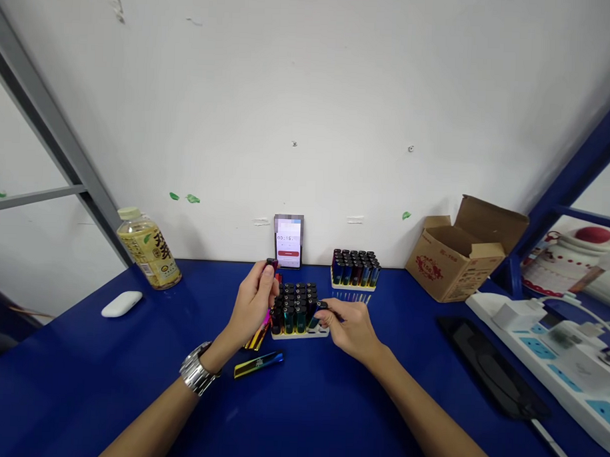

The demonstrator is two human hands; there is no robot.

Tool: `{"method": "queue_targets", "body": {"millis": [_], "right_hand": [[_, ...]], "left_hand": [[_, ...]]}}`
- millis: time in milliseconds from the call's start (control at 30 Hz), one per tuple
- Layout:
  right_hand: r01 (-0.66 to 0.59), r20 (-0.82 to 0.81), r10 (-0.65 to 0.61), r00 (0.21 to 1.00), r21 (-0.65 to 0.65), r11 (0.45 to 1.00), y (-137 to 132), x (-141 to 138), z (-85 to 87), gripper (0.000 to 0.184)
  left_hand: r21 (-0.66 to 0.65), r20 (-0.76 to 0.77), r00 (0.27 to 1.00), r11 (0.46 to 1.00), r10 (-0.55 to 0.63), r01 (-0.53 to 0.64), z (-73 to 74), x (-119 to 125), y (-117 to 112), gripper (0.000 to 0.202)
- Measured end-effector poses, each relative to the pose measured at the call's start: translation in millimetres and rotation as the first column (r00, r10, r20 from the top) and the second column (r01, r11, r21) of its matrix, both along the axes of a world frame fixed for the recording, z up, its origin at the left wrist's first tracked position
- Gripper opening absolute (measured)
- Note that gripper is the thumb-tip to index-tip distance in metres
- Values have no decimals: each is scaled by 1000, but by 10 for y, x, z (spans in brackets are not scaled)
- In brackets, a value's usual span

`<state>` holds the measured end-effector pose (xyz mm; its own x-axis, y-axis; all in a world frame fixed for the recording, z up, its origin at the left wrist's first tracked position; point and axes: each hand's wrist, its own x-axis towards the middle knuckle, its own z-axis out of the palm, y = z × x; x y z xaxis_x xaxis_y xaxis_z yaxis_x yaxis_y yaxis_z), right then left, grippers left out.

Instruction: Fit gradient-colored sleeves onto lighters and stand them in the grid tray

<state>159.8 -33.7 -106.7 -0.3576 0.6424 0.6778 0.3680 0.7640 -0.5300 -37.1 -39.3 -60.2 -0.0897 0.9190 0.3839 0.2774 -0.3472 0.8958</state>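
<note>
A tray of upright lighters (298, 309) stands on the blue table (129, 382) in front of me. My left hand (253, 305), with a metal watch on its wrist, is closed around a few colourful lighters held upright beside the tray's left edge. My right hand (349, 327) pinches a dark-capped lighter (320, 308) at the tray's right front corner. One iridescent lighter (258, 363) lies flat on the table below my left hand. A second full tray of lighters (355, 270) stands farther back to the right.
A phone (288, 240) leans upright against the white wall. A yellow drink bottle (149, 248) and a white case (121, 303) sit at the left. An open cardboard box (461, 250), a dark phone (490, 368) and a white power strip (545, 350) are at the right.
</note>
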Motion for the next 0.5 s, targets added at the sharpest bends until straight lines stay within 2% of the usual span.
{"method": "queue_targets", "body": {"millis": [267,400,500], "right_hand": [[8,104,-13,995,51,999,10,-15,-83,39],[112,245,-144,959,142,984,4,-21,-37,49],[203,363,-205,909,45,978,-8,6,9,51]], "left_hand": [[43,28,1000,999,12,-13,-15,-18,8,34],[15,100,995,1000,-21,19,-17,-13,6,33],[14,115,993,1000,-6,5,-14,-3,-1,38]]}}
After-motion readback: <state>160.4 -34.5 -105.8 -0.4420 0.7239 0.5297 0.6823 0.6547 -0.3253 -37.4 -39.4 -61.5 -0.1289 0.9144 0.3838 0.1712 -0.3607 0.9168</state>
